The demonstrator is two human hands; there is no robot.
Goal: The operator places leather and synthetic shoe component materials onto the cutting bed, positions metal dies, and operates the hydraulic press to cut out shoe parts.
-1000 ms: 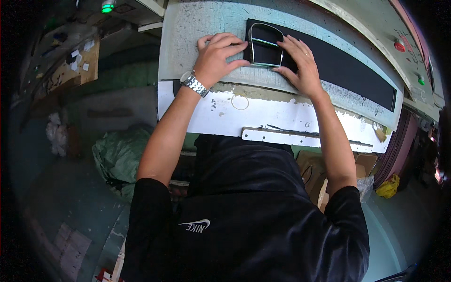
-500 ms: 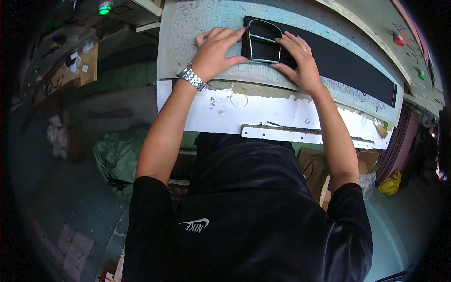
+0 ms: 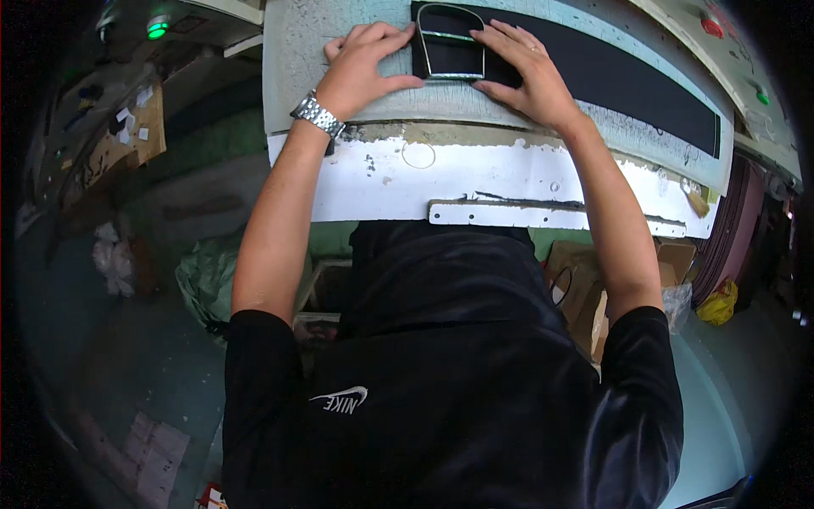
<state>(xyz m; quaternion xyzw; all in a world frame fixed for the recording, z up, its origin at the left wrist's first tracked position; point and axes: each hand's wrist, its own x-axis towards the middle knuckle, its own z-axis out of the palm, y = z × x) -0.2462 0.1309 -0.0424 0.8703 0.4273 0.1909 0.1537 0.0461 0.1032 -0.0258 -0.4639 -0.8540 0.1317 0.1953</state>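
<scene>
Flanking metal frame (image 3: 454, 42) on black strip (image 3: 610, 81): both hands.

Left hand (image 3: 360, 68), right hand (image 3: 526, 72) flanking metal frame (image 3: 452, 42), apparently on black sheet (image 3: 593, 76)

the metal frame (image 3: 452, 41) now sits farther up the grey surface (image 3: 339, 34), close to the picture's top edge; both hands, left hand (image 3: 360, 68) and right hand (image 3: 521, 72), have slid up with it, flanking it more closely.
</scene>
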